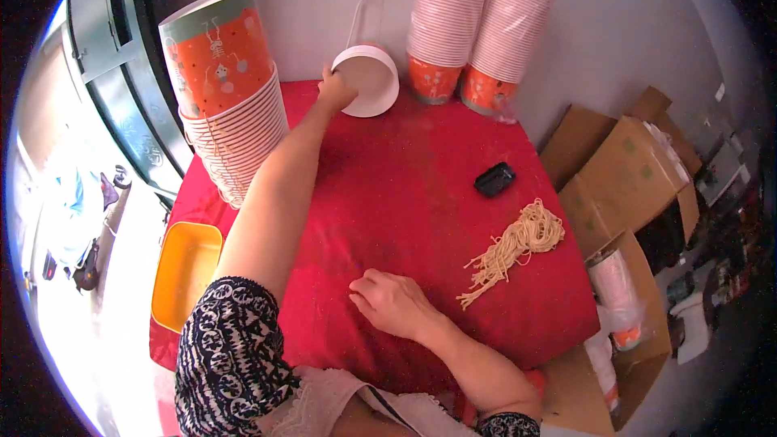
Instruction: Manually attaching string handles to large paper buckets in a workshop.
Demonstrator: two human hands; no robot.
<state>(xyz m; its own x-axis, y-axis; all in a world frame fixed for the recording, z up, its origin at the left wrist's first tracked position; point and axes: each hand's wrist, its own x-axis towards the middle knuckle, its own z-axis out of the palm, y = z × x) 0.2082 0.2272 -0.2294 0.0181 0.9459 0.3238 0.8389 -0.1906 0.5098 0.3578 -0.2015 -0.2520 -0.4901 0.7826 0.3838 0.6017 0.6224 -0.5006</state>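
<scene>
Paper bucket (374, 85) tipped, rim pinched in left grip (337, 92); right grip (392, 305) half open; carton (652, 338) holds wrapped bucket stack (613, 282).

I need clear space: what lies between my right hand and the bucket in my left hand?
In the head view, only red cloth lies between your right hand and the bucket in your left hand; the stretch is bare.

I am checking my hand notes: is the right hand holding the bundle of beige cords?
No, the right hand is over the red tablecloth, and the bundle of beige cords lies apart, to its right.
</scene>
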